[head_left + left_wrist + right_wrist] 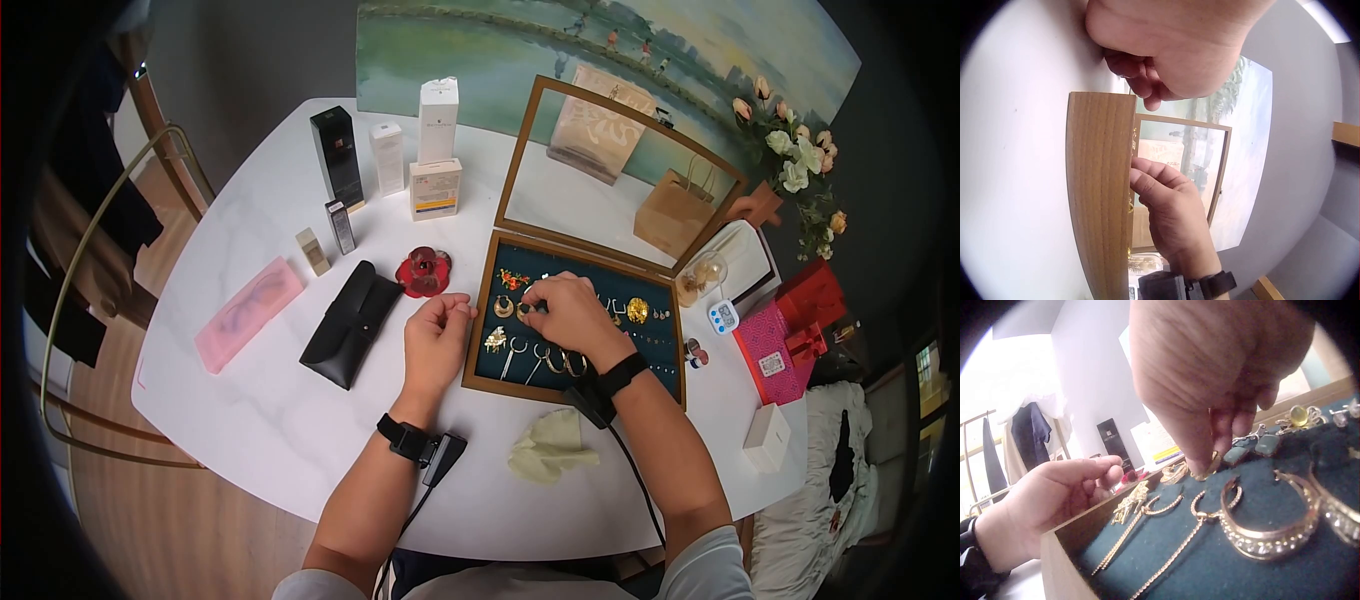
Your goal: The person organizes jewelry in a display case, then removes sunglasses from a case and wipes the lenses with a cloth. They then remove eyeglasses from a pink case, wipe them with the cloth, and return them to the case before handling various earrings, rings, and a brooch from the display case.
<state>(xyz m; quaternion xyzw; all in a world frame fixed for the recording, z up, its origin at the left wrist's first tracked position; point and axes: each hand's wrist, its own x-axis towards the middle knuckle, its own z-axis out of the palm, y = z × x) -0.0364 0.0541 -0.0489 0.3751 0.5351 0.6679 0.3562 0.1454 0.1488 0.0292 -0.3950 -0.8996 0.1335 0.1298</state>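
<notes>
A wooden jewelry box [574, 395] with a dark teal lining lies on the white table, its glass lid [516, 150] raised. Over its upper left part, my right hand [572, 310] pinches a gold earring [1211, 467] between thumb and fingertips, low against the lining. Another gold earring [503, 306] sits just left of it. Long chain-drop earrings [1175, 553] and large crystal-set hoops [1266, 540] lie nearer the front. My left hand [436, 335] hovers beside the box's left edge, fingers loosely curled, with nothing visible in them.
Left of the box are a red flower ornament [424, 272], a black glasses case [350, 325] and a pink case [248, 314]. Cartons, including a black one [338, 158], stand behind. A pale green cloth [552, 447] lies in front; a pink box [772, 348] is at right.
</notes>
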